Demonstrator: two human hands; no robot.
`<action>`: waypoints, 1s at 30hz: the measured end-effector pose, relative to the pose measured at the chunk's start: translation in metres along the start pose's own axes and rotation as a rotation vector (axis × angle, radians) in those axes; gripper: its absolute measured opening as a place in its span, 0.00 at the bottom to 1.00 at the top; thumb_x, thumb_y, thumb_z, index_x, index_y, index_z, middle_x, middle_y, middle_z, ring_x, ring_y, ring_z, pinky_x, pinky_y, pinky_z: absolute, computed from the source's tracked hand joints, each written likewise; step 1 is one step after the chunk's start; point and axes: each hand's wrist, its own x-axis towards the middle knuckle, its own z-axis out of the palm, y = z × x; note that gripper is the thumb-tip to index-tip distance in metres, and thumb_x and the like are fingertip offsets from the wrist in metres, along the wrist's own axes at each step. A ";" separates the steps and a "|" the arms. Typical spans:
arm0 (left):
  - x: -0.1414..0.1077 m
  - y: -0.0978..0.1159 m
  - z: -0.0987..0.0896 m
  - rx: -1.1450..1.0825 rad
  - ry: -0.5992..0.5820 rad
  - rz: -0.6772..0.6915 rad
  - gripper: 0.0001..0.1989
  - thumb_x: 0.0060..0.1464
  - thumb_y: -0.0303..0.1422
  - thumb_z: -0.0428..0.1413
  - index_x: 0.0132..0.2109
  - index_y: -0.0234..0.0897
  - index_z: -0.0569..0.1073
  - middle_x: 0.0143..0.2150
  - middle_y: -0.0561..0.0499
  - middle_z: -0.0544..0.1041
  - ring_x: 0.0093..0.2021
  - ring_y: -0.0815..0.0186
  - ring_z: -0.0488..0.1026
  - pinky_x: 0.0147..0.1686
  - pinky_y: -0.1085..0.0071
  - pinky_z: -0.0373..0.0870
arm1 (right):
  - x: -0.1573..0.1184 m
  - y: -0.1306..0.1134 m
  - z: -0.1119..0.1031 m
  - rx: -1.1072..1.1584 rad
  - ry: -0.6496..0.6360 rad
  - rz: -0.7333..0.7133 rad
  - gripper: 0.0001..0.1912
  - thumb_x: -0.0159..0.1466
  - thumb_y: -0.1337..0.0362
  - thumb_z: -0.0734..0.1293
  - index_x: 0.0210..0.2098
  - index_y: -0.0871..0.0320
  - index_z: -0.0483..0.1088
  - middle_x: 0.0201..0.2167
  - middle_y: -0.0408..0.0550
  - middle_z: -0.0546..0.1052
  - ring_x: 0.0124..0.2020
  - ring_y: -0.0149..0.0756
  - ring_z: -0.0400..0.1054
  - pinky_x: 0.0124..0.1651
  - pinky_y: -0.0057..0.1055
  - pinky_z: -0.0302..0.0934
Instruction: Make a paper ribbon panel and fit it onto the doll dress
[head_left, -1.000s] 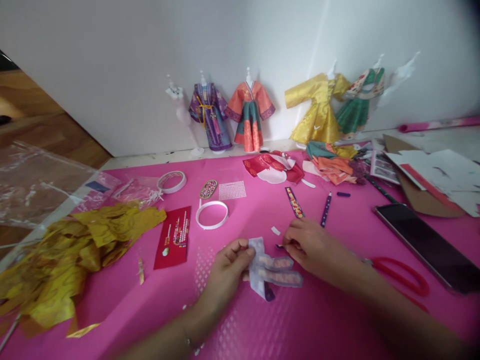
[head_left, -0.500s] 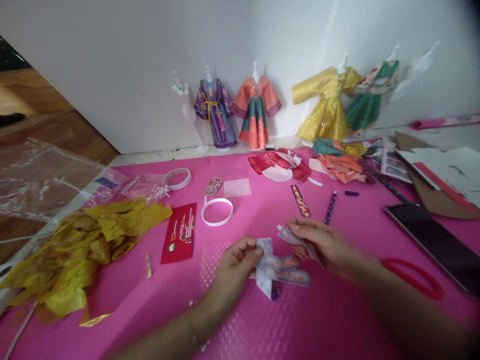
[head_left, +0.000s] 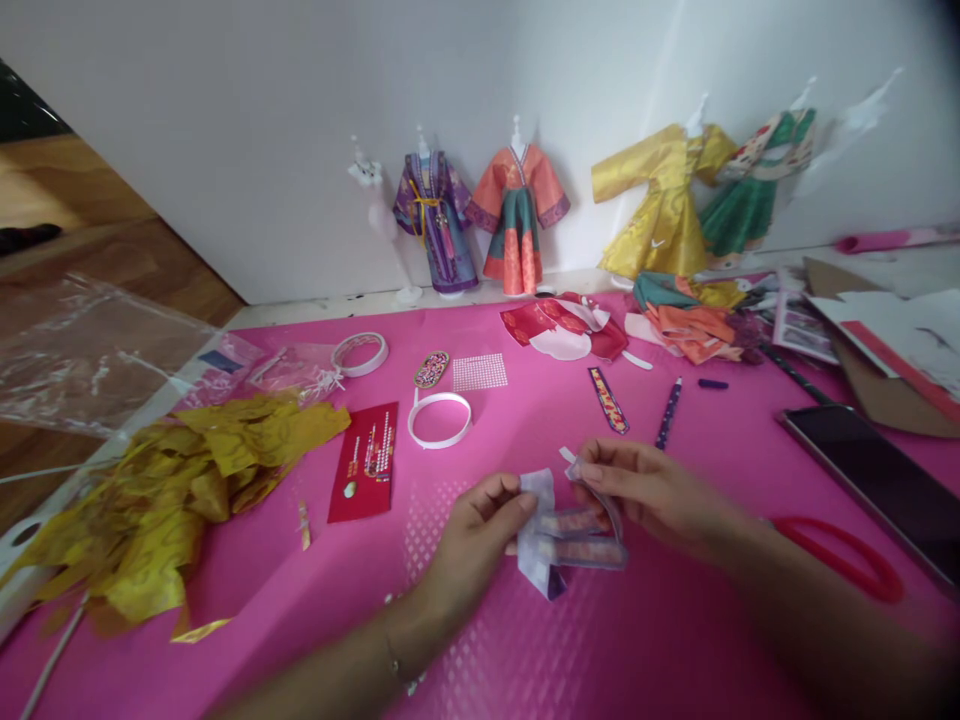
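Note:
My left hand (head_left: 480, 525) pinches a small pale lavender fabric piece (head_left: 536, 490) between thumb and fingers. Two narrow strips with darker edges stick out from it to the right, and a dark purple corner shows at its bottom. My right hand (head_left: 649, 490) is closed on a narrow fabric strip (head_left: 613, 512), which curves down from the fingertips. A small white tab (head_left: 568, 455) pokes out at the top of that strip. Both hands are just above the pink table surface, close together. Whether the right-hand strip joins the left piece cannot be made out.
Yellow fabric scraps (head_left: 157, 500), a red packet (head_left: 364, 465) and tape rolls (head_left: 440, 420) lie left. On the right are red-handled scissors (head_left: 847, 565), a phone (head_left: 870, 490) and a dotted pen (head_left: 667, 415). Dressed doll forms (head_left: 517, 215) stand along the back wall.
The fabric strip in my right hand now bends downward in a curve rather than lying slanted. Both hands keep their hold; the whole view has shifted slightly.

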 end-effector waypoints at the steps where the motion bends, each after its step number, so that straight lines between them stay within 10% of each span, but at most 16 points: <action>1: 0.000 0.000 0.000 0.008 0.003 0.002 0.20 0.42 0.44 0.69 0.31 0.34 0.70 0.22 0.59 0.69 0.21 0.76 0.60 0.23 0.77 0.55 | 0.000 0.000 0.000 0.005 -0.003 0.008 0.20 0.53 0.50 0.76 0.29 0.58 0.69 0.23 0.37 0.71 0.21 0.24 0.62 0.25 0.25 0.56; 30: -0.009 0.005 0.007 0.148 -0.135 -0.161 0.13 0.42 0.40 0.65 0.27 0.34 0.76 0.20 0.55 0.73 0.21 0.72 0.66 0.24 0.75 0.59 | 0.000 0.004 0.008 -0.236 0.142 -0.114 0.16 0.53 0.52 0.76 0.27 0.58 0.73 0.17 0.36 0.68 0.16 0.23 0.56 0.19 0.23 0.50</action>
